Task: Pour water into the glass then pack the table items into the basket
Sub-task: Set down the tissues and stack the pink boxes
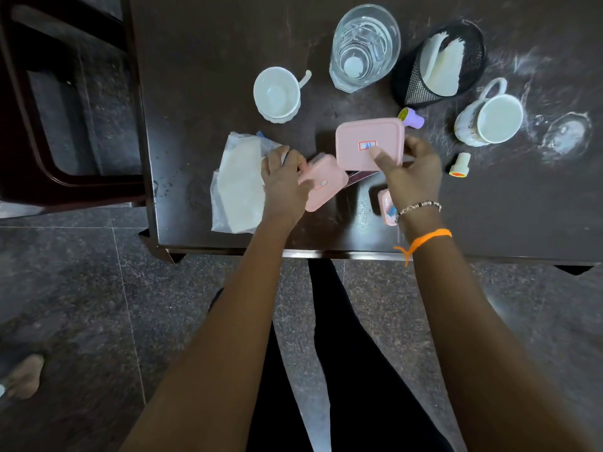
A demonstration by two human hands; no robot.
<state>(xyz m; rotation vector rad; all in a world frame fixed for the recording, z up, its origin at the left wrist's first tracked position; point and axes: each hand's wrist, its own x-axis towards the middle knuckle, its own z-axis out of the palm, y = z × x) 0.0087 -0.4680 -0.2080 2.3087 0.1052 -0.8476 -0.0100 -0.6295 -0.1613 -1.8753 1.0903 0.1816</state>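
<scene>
While we look down past both forearms, we see a dark chair (65, 102) at the far left, beside the dark tabletop (202, 76). On the tabletop's near left lies a white plastic bag (236, 187). Our left hand (282, 181) rests over its edge, fingers closed around a small pink box (321, 184). Behind it stands a white cup (277, 93). Our right hand (412, 171) grips a larger pink box (368, 143), thumb pressed on its lid and fingers curled around its right side; whether it is lifted off the tabletop we cannot tell. A third pink piece (386, 207) shows partly beneath that wrist. Farther back stands the glass (365, 47), clear, its water level hard to judge. Just right of it tilts a black mesh basket (440, 63) holding white paper. Near the larger box lies a purple stamp (411, 117), then a white mug (491, 117) and a small white-and-orange stamp (460, 164).
</scene>
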